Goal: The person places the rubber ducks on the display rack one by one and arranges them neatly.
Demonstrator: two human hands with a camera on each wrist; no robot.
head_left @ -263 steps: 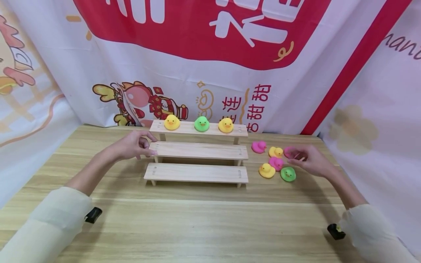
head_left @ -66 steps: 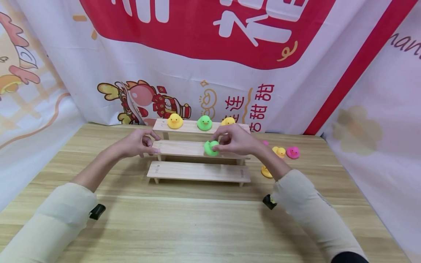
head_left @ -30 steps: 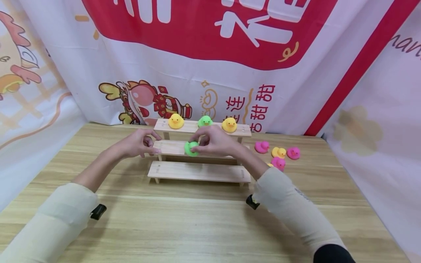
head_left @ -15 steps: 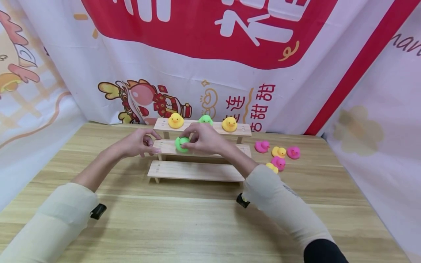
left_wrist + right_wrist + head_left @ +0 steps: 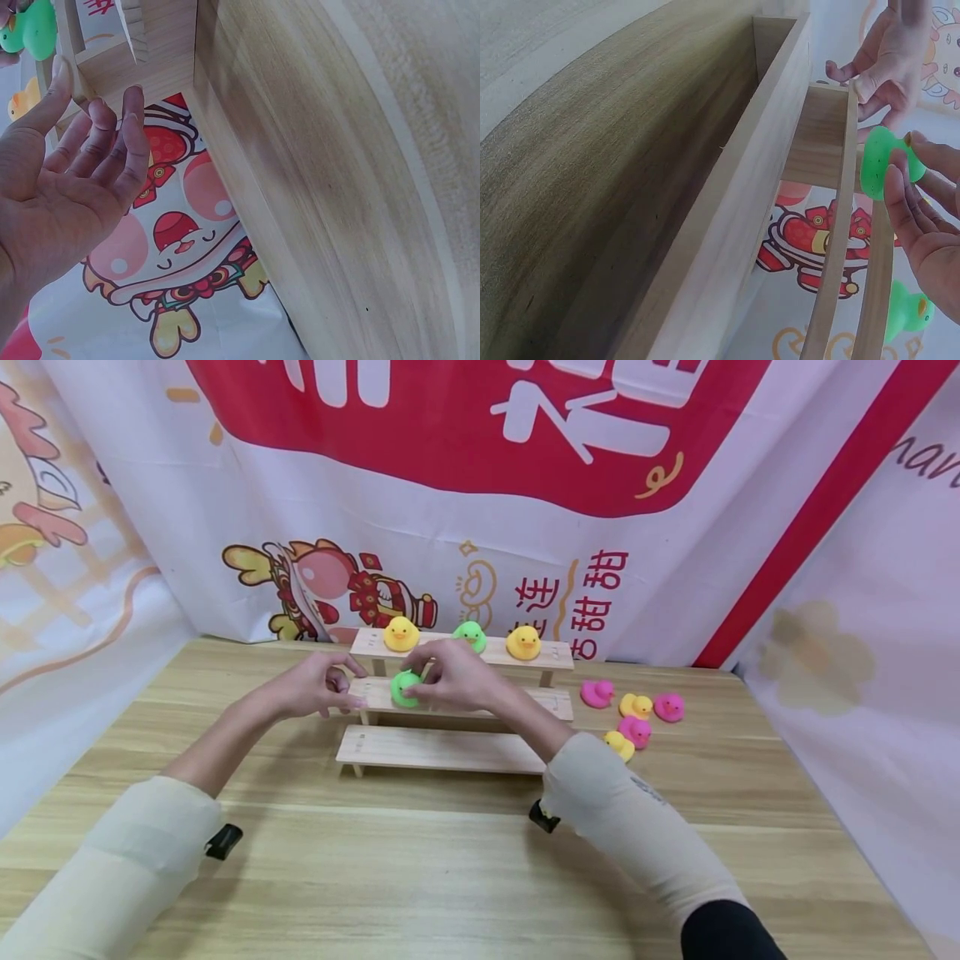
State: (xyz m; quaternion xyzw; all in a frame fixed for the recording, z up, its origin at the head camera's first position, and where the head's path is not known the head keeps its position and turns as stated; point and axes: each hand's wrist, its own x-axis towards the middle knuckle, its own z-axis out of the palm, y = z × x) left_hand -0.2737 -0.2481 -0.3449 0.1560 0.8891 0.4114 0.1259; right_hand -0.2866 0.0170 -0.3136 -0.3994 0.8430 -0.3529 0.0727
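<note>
A three-step wooden display stand stands on the table. My right hand pinches a green rubber duck over the left part of the middle step. In the right wrist view the thumb and fingers hold this green duck by its sides, its base close to the board. My left hand grips the left end of the middle step, thumb at the board's edge; the left wrist view shows that hand with its fingers bent. On the top step sit a yellow duck, a green duck and another yellow duck.
Right of the stand, several pink and yellow ducks lie loose on the table, among them a pink duck and a yellow duck. A printed cloth hangs close behind the stand, with more cloth at both sides.
My right hand took a green duck from the loose group, brought it to the middle step and moved it left along it. The left hand has kept its hold on the stand.
</note>
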